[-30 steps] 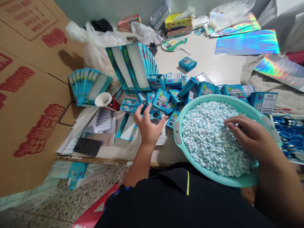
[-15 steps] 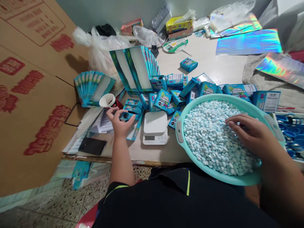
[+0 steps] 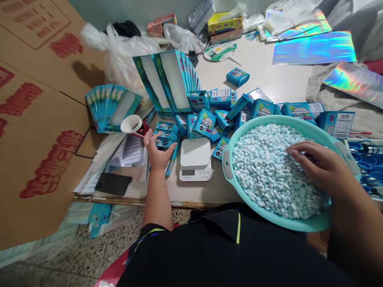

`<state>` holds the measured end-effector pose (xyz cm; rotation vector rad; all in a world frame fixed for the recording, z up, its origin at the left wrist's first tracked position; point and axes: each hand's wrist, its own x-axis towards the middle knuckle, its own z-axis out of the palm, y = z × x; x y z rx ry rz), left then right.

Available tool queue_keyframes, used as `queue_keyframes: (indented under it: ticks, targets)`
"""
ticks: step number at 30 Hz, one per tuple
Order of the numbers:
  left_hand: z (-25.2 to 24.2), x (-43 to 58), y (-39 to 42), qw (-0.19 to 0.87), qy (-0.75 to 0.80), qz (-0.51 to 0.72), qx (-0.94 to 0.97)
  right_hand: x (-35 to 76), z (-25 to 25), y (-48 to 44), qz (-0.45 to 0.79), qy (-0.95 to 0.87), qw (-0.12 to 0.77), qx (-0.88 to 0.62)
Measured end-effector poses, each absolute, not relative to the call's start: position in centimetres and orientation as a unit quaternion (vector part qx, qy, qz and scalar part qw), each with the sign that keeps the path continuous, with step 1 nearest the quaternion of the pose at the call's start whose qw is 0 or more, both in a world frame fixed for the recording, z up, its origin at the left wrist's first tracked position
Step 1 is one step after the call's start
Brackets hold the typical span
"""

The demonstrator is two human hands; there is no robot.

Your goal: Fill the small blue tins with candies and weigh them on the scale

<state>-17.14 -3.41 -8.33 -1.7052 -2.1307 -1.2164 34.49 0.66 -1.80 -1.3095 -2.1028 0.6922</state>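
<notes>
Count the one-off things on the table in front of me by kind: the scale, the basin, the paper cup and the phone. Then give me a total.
White kitchen scale: 1
Teal basin of candies: 1
Red paper cup: 1
Black phone: 1
Total: 4

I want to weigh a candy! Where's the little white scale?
In the head view, the scale sits left of centre, between the left hand and the teal basin of candies, in front of the small blue boxes.
</notes>
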Motion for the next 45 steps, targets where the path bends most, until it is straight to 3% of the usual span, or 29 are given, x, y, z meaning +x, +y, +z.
queue_keyframes:
  ticks: [5, 10, 14, 20, 28, 34, 39, 45]
  targets:
    - [-8.3, -17.8, -3.2, 0.055, -0.740, -0.346, -0.574, 34.3, -1.6, 0.6, 0.264, -0.781, 0.280, -0.492]
    - [-6.4, -14.0, -3.0, 0.159, -0.744, -0.346, -0.549, 34.3, -1.5, 0.5, 0.270, -0.781, 0.263, -0.498]
    - [-4.4, -8.2, 0.2, 0.082, -0.704, -0.299, -0.639, 34.0, -0.7, 0.4, 0.291, -0.783, 0.235, -0.497]
    - [-3.7, -3.5, 6.2, 0.049, -0.769, -0.232, -0.594, 32.9, 0.5, -0.2, 0.262, -0.827, 0.179, -0.464]
    - [-4.5, -3.4, 5.1, 0.002, -0.672, -0.354, -0.650, 31.2, 1.5, -2.5, 0.159, -0.845, 0.085, -0.504]
    - [-5.6, -3.8, 4.5, -0.001, -0.684, -0.365, -0.632, 31.1, 1.8, -1.8, 0.164, -0.850, 0.077, -0.494]
    - [-6.7, -3.8, 4.1, -0.094, -0.710, -0.408, -0.567, 31.3, 1.7, -2.0, 0.199, -0.839, 0.090, -0.498]
    - [-2.8, -2.6, 3.0, -0.069, -0.660, -0.558, -0.498, 31.1, 1.6, -1.8, 0.213, -0.827, 0.081, -0.514]
